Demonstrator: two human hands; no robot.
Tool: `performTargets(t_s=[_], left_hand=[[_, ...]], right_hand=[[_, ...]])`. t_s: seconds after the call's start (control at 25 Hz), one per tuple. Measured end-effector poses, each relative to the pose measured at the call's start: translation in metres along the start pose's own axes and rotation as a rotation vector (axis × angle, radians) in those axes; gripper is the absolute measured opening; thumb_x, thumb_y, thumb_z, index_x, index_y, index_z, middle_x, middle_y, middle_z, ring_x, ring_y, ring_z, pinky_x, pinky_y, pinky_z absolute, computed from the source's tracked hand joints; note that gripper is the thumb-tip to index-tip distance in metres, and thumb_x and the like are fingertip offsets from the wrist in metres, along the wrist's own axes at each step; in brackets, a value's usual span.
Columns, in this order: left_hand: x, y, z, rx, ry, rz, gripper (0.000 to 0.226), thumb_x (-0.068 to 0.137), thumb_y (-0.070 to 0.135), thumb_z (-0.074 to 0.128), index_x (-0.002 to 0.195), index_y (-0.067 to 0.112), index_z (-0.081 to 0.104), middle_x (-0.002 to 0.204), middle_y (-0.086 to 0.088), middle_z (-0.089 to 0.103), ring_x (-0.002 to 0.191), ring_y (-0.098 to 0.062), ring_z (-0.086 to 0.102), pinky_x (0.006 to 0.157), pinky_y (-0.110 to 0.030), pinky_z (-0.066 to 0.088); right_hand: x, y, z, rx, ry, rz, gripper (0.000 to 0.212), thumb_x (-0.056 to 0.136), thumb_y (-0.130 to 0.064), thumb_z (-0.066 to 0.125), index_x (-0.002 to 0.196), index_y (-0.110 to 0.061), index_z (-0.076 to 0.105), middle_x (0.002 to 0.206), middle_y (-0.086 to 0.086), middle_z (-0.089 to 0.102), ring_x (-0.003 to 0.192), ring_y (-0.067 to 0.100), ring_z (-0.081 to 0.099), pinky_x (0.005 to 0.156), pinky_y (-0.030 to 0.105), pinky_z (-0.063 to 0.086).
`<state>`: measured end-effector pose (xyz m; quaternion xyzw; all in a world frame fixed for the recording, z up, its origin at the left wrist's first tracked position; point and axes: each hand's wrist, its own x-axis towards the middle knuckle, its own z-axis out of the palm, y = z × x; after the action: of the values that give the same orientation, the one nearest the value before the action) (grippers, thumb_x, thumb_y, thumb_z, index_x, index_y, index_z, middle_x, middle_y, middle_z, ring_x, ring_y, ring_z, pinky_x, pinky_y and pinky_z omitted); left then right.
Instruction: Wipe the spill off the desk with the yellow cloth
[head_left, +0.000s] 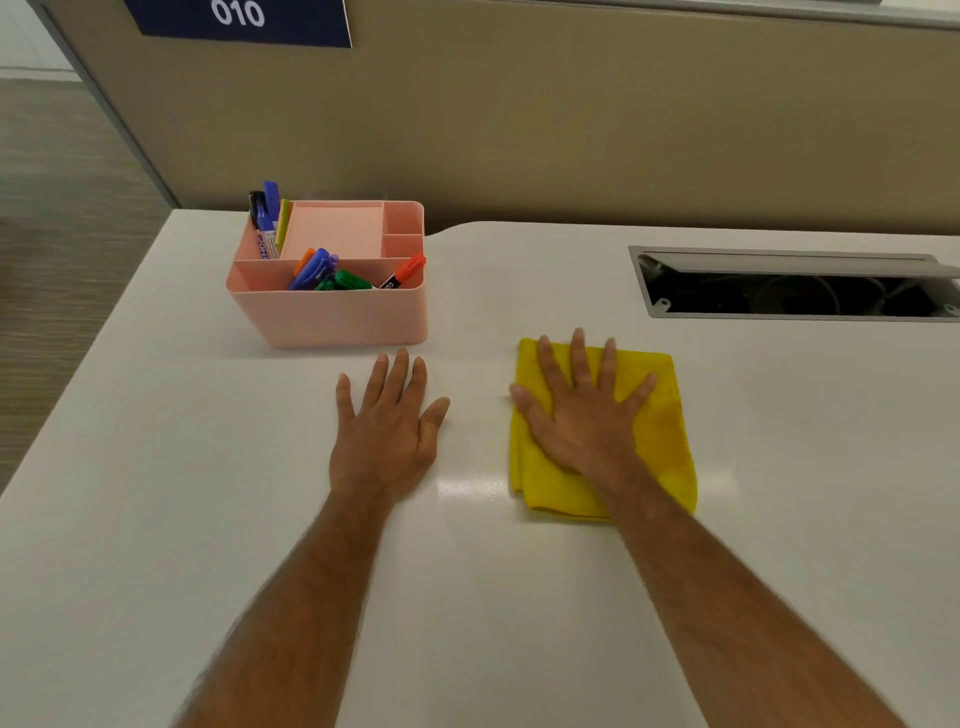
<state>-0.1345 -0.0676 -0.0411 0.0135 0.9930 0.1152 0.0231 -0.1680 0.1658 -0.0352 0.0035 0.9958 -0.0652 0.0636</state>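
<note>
A folded yellow cloth (660, 431) lies flat on the white desk (156, 467), right of centre. My right hand (582, 410) presses down on the cloth with its palm flat and fingers spread. My left hand (387, 426) rests flat on the bare desk to the left of the cloth, fingers apart, holding nothing. A darker damp-looking patch shows on the cloth's right side. I see no distinct spill on the desk; only a glossy reflection lies between my hands.
A pink desk organiser (332, 306) with several coloured markers stands just beyond my left hand. An open cable hatch (795, 291) is sunk in the desk at the back right. A beige partition (571, 130) closes the far edge. The desk's left edge drops to the floor.
</note>
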Motion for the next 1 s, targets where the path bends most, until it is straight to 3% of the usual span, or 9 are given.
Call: performTargets(t_s=[0.2, 0.36, 0.52, 0.8, 1.0], left_hand=[[0.001, -0.001, 0.0, 0.002, -0.002, 0.003, 0.079, 0.091, 0.061, -0.008, 0.159, 0.023, 0.008, 0.169, 0.002, 0.001, 0.155, -0.018, -0.005, 0.122, -0.054, -0.007], [0.001, -0.001, 0.001, 0.003, 0.01, -0.001, 0.082, 0.09, 0.063, -0.011, 0.158, 0.023, 0.01, 0.169, 0.001, 0.003, 0.155, -0.019, -0.003, 0.122, -0.055, -0.006], [0.0, 0.001, 0.001, 0.006, 0.011, -0.007, 0.077, 0.093, 0.06, -0.003, 0.158, 0.021, 0.012, 0.169, -0.001, 0.006, 0.155, -0.02, -0.001, 0.122, -0.056, -0.005], [0.0, 0.0, 0.001, -0.03, 0.026, -0.006, 0.084, 0.091, 0.063, -0.002, 0.159, 0.017, 0.014, 0.168, -0.002, 0.01, 0.155, -0.018, 0.001, 0.122, -0.055, -0.005], [-0.001, -0.002, 0.001, -0.086, 0.033, -0.037, 0.078, 0.093, 0.056, 0.006, 0.158, 0.014, 0.016, 0.168, -0.003, 0.012, 0.154, -0.014, 0.003, 0.123, -0.051, -0.005]], right_hand=[[-0.004, 0.034, -0.004, 0.068, 0.029, 0.324, 0.07, 0.095, -0.073, 0.008, 0.157, -0.045, -0.009, 0.171, 0.004, -0.009, 0.153, 0.045, -0.016, 0.106, 0.083, -0.008], [-0.009, 0.014, -0.001, 0.068, 0.033, 0.364, 0.064, 0.099, -0.065, 0.007, 0.158, -0.043, -0.006, 0.171, 0.007, -0.009, 0.153, 0.043, -0.016, 0.106, 0.084, -0.008], [-0.009, -0.025, 0.01, 0.023, 0.044, 0.202, 0.064, 0.099, -0.063, 0.007, 0.158, -0.042, -0.004, 0.171, 0.007, -0.007, 0.154, 0.041, -0.015, 0.106, 0.082, -0.01], [-0.011, -0.078, 0.018, -0.062, 0.026, -0.272, 0.066, 0.095, -0.063, 0.003, 0.158, -0.045, 0.002, 0.172, 0.002, -0.002, 0.156, 0.036, -0.01, 0.11, 0.078, -0.01], [-0.027, -0.07, 0.015, -0.116, -0.023, -0.577, 0.063, 0.098, -0.066, 0.02, 0.158, -0.046, 0.013, 0.171, -0.003, 0.002, 0.157, 0.031, -0.008, 0.113, 0.075, -0.008]])
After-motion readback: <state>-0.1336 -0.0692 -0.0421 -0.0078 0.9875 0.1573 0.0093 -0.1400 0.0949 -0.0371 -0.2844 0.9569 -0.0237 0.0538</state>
